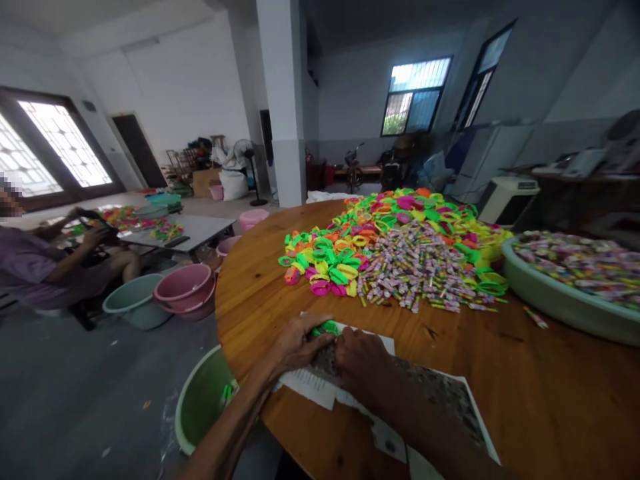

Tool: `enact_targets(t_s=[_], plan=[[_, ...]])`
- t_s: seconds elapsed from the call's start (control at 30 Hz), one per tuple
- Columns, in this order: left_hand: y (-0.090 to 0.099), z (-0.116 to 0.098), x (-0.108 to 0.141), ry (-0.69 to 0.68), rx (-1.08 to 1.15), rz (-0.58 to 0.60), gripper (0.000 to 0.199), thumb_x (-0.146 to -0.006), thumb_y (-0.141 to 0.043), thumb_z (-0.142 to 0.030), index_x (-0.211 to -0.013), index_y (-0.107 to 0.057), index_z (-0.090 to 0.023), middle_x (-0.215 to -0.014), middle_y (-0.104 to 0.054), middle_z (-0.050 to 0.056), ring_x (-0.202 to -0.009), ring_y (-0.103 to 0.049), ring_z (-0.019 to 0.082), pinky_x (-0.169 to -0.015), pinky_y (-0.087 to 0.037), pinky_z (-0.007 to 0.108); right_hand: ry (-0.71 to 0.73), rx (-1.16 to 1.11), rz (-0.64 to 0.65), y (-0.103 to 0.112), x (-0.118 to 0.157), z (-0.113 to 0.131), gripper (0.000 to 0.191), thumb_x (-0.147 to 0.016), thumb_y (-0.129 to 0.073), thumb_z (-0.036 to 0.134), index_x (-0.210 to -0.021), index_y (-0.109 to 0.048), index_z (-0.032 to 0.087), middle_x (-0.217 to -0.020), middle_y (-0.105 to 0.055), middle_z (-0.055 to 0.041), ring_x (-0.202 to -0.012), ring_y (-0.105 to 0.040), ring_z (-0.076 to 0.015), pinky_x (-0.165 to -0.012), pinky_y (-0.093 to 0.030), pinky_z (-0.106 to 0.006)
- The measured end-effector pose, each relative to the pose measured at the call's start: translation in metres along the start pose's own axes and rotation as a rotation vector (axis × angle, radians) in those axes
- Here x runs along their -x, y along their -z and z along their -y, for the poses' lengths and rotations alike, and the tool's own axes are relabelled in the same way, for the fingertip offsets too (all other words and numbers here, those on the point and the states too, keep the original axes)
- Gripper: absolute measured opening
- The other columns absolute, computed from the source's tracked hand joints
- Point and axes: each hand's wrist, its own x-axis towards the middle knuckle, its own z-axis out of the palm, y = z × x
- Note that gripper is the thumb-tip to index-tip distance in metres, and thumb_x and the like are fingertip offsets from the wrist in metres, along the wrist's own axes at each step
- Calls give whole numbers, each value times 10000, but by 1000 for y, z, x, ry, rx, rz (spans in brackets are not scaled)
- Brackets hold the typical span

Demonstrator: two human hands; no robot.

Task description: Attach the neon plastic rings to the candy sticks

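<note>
My left hand (300,343) is closed on a bright green plastic loop (326,327), which looks like a toy watch. Its thumb and fingers press the loop down over a speckled grey slab (443,393) on the table. My right hand (361,360) is curled into a fist beside the loop's right end, and whatever its fingers pinch is hidden. White printed paper (307,389) sticks out around the slab. Beyond my hands lie a heap of similar neon loops (345,257) and a pile of small wrapped candy tubes (417,267).
A large pale green basin (560,293) full of wrapped tubes stands at the right on the round wooden table (250,280). Below its left edge is a green tub (200,400) holding a few green pieces. Pink buckets (185,283) and a seated person (35,267) are further left.
</note>
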Motion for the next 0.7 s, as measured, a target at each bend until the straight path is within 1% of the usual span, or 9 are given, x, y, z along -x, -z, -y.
enact_targets(t_s=[0.1, 0.2, 0.27, 0.33, 0.47, 0.57, 0.63, 0.7], plan=[[-8, -4, -1, 35, -28, -62, 322, -935, -553, -399, -1141, -689, -193, -1096, -719, 64, -1003, -643, 206, -902, -479, 316, -31, -8, -26, -4, 4, 0, 213, -814, -542, 86, -988, -651, 143, -982, -611, -128, -926, -571, -269, -683, -406, -346], [-16, -7, 0, 68, -149, -127, 303, -923, -563, -391, -1123, -688, -202, -1078, -719, 60, -993, -626, 218, -919, -455, 345, -43, -26, -25, -7, 5, -2, 225, -828, -510, 80, -1000, -641, 141, -972, -611, -124, -897, -574, -255, -678, -398, -342], [-20, -8, 0, 89, -215, -131, 289, -926, -551, -387, -1112, -689, -214, -1039, -721, 54, -977, -612, 225, -911, -444, 359, -28, -43, -15, -7, 3, -5, 214, -828, -509, 87, -988, -639, 144, -962, -614, -114, -881, -575, -237, -685, -392, -336], [-21, -8, 0, 119, -234, -131, 281, -920, -552, -380, -1104, -692, -221, -1012, -719, 50, -963, -602, 229, -889, -443, 362, -5, -59, 0, -6, 1, -6, 198, -816, -522, 96, -966, -642, 144, -940, -618, -107, -862, -576, -224, -683, -383, -332], [-20, -9, -2, 197, -176, -136, 267, -882, -579, -328, -1100, -700, -233, -1023, -716, 43, -961, -595, 226, -884, -446, 358, 15, -75, 15, -5, -5, -3, 189, -808, -513, 90, -923, -656, 134, -882, -621, -114, -843, -578, -235, -677, -373, -346], [-19, -11, -3, 204, -118, -143, 256, -880, -574, -317, -1079, -706, -224, -1024, -716, 48, -983, -594, 225, -912, -445, 367, 13, -85, 7, -4, -6, -3, 195, -829, -499, 96, -915, -668, 139, -882, -632, -115, -848, -587, -239, -674, -373, -348], [-19, -10, -4, 177, -79, -155, 270, -885, -579, -337, -1089, -701, -207, -1037, -713, 61, -997, -596, 227, -924, -448, 378, 12, -96, -14, -2, -3, -10, 174, -845, -515, 120, -909, -672, 157, -873, -647, -90, -835, -600, -215, -671, -377, -325], [-17, -10, -1, 149, -40, -184, 282, -881, -599, -357, -1088, -699, -194, -1023, -713, 70, -979, -605, 225, -928, -458, 387, 2, -110, -50, 2, 0, -25, 157, -876, -512, 147, -842, -665, 163, -795, -649, -61, -752, -604, -179, -638, -376, -296]])
